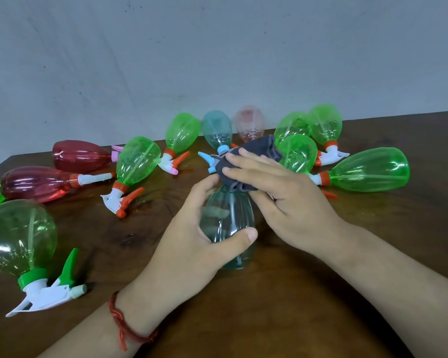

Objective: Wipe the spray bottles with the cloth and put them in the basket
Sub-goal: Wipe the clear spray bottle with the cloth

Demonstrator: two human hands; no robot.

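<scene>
Centrally: one clear teal-tinted plastic spray bottle, base nearest, top pointing to the far side, over the dark brown wooden table. Left hand curled round its body, thumb across the near face, fingers behind. Right hand pinches a dark grey cloth bunched over the bottle's top, fingers laid on the fabric. Hands nearly touching. Lying around: green translucent spray bottles; two red translucent spray bottles, far left.
</scene>
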